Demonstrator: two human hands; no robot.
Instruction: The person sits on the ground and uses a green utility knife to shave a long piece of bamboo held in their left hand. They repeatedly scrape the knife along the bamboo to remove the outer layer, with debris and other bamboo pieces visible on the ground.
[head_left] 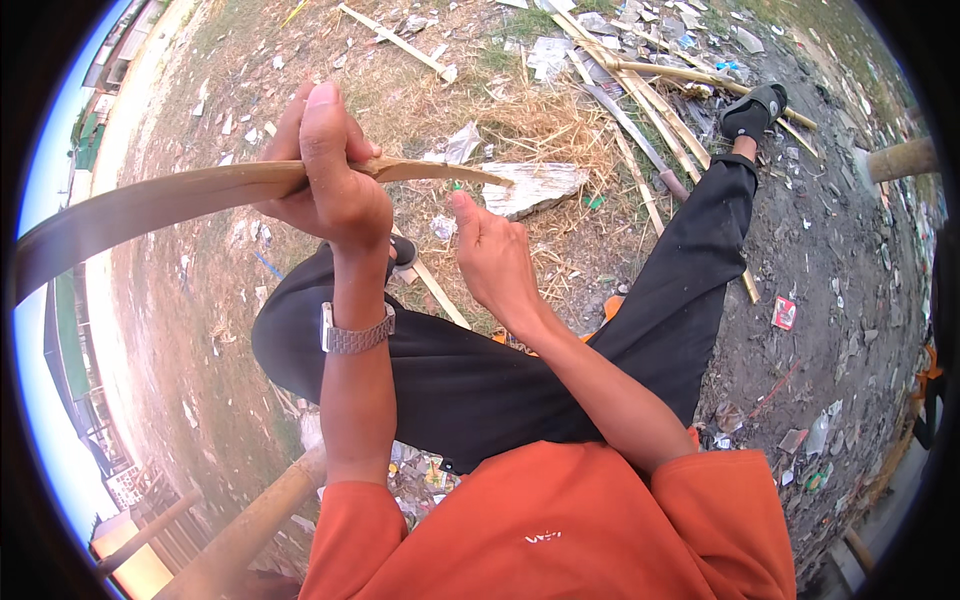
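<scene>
A long split bamboo strip [165, 207] runs from the left rim of the head view to a thin, split tip near the middle. My left hand [330, 170] is wrapped round it with the thumb raised, and a metal-band watch [356, 332] is on that wrist. Just beneath the strip's tip is my right hand [497, 262], closed with its thumb up against or close to the tip. Its curled fingers hide whatever they may hold. Beyond the tip, a pale, weathered slab of wood [540, 188] lies on the ground.
Straw shavings [560, 130] surround the slab. Several bamboo strips [655, 105] lie toward the upper right, near my sandalled foot [752, 112]. Thick bamboo poles stand out at the lower left [250, 525] and right edge [900, 160]. Litter covers the dark soil at right.
</scene>
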